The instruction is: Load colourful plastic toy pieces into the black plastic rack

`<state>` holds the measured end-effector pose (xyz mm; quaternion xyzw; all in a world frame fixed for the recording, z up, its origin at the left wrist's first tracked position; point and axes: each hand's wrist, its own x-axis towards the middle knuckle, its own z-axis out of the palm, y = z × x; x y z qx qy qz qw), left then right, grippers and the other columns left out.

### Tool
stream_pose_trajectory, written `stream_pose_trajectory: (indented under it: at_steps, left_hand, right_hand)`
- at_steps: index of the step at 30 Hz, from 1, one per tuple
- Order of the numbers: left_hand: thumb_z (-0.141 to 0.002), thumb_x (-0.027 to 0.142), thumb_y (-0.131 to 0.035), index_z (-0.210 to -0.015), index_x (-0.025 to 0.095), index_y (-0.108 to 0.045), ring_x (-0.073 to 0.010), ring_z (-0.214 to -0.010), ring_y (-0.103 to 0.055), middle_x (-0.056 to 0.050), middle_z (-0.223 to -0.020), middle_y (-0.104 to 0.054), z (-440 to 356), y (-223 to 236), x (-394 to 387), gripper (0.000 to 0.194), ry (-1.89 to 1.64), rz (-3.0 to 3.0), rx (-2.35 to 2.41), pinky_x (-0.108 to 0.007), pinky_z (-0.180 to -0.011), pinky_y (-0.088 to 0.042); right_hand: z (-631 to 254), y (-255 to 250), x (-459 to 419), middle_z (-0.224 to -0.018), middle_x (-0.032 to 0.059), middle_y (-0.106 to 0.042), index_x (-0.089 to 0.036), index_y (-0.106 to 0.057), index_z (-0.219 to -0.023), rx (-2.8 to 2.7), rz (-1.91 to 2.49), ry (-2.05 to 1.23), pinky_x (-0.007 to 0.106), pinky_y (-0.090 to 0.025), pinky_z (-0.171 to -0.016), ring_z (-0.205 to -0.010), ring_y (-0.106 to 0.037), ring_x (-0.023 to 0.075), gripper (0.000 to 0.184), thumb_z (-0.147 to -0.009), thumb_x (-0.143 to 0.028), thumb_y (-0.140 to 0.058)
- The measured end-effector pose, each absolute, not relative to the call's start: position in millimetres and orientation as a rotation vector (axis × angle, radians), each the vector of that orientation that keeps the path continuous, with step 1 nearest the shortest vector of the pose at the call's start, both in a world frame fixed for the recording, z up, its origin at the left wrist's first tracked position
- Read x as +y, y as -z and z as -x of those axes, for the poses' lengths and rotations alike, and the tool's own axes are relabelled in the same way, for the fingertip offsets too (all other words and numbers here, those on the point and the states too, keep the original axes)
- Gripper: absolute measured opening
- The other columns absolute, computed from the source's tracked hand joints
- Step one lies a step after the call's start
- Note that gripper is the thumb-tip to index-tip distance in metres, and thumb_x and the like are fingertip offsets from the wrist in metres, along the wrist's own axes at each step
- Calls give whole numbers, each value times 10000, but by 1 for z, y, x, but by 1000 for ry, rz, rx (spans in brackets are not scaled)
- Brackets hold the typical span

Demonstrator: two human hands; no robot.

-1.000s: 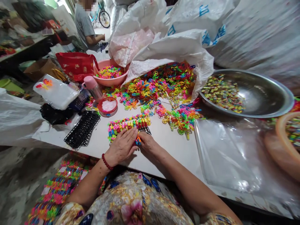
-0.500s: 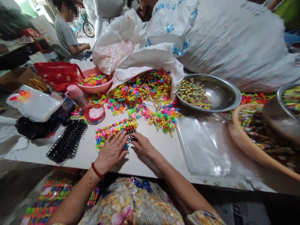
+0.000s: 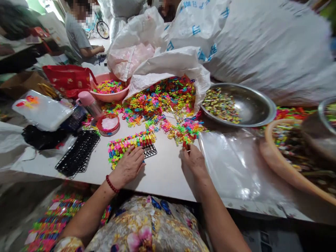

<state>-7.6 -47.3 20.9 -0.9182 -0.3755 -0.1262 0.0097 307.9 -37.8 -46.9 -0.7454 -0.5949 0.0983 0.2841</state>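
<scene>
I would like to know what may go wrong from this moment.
The left hand lies over colourful pieces on the black rack; pressing might shift them. The right hand is at the loose pile's edge; a sweep could scatter pieces onto the clear plastic. The pink-capped flask, if knocked, might tip onto the red basket beside it.

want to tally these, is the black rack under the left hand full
Partly full: colourful pieces cover much of the black rack, but bare grid shows right of the left hand.

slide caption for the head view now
Left hand on a partly filled black rack, right hand at the edge of a pile of colourful plastic pieces.
</scene>
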Motion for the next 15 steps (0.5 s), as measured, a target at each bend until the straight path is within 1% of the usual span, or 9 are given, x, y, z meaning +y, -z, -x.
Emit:
stream_pose_trajectory:
  at_steps: [1, 3, 5, 7, 9, 11, 13, 15]
  left_hand:
    - [-976, 255, -477, -1227, 170, -586, -226, -1324, -502, -110, -1305, -623, 9, -21, -47, 287, 394, 2879, -1176, -455, -1187, -303]
    - [-979, 244, -455, -1336, 172, -521, -226, -1317, -507, -117, -1332, -611, 12, -23, -47, 370, 413, 2895, -1182, -454, -1179, -322]
    - [-983, 226, -426, -1456, 167, -401, -224, -1338, -492, -125, -1388, -581, 14, -25, -47, 478, 443, 2907, -1180, -451, -1179, -331]
    - [-985, 213, -403, -1519, 157, -298, -217, -1374, -460, -126, -1451, -533, 15, -27, -47, 547, 449, 2923, -1180, -438, -1187, -328]
    - [-986, 211, -391, -1541, 141, -241, -209, -1408, -421, -129, -1501, -481, 15, -28, -47, 578, 435, 2936, -1188, -426, -1198, -316]
    - [-986, 212, -383, -1555, 117, -189, -210, -1440, -379, -147, -1542, -422, 15, -28, -47, 609, 419, 2935, -1197, -425, -1206, -302]
    - [-987, 214, -373, -1562, 94, -146, -214, -1468, -334, -170, -1570, -367, 16, -28, -47, 630, 409, 2927, -1188, -433, -1211, -288]
    - [-992, 216, -360, -1563, 84, -139, -218, -1485, -300, -179, -1586, -331, 16, -27, -48, 627, 389, 2918, -1169, -437, -1213, -275]
  right_hand:
    - [-295, 46, -39, -869, 84, -656, -188, -597, -940, -1611, 1927, -340, 318, -467, -729, -779, -594, 212, 180, -900, -320, -482]
    - [-265, 43, -41, -816, 52, -660, -203, -602, -911, -1645, 1734, -576, 300, -469, -705, -730, -594, 194, 193, -901, -373, -510]
    - [-232, 41, -42, -811, 36, -673, -207, -614, -915, -1659, 1494, -845, 286, -475, -706, -719, -601, 181, 212, -904, -403, -535]
    - [-204, 41, -42, -838, 33, -687, -204, -631, -941, -1673, 1301, -1016, 278, -480, -716, -733, -605, 176, 243, -914, -428, -542]
    - [-183, 44, -39, -845, 32, -689, -200, -643, -950, -1701, 1205, -1068, 269, -477, -706, -731, -591, 172, 270, -922, -448, -540]
    - [-172, 50, -35, -810, 25, -676, -197, -650, -924, -1746, 1182, -1059, 260, -468, -684, -701, -566, 162, 276, -934, -445, -529]
    - [-168, 56, -32, -793, 26, -671, -195, -652, -892, -1789, 1178, -1023, 260, -466, -682, -692, -562, 159, 254, -940, -407, -520]
    - [-168, 60, -28, -850, 45, -691, -195, -659, -901, -1845, 1147, -965, 279, -477, -732, -754, -593, 174, 217, -939, -343, -504]
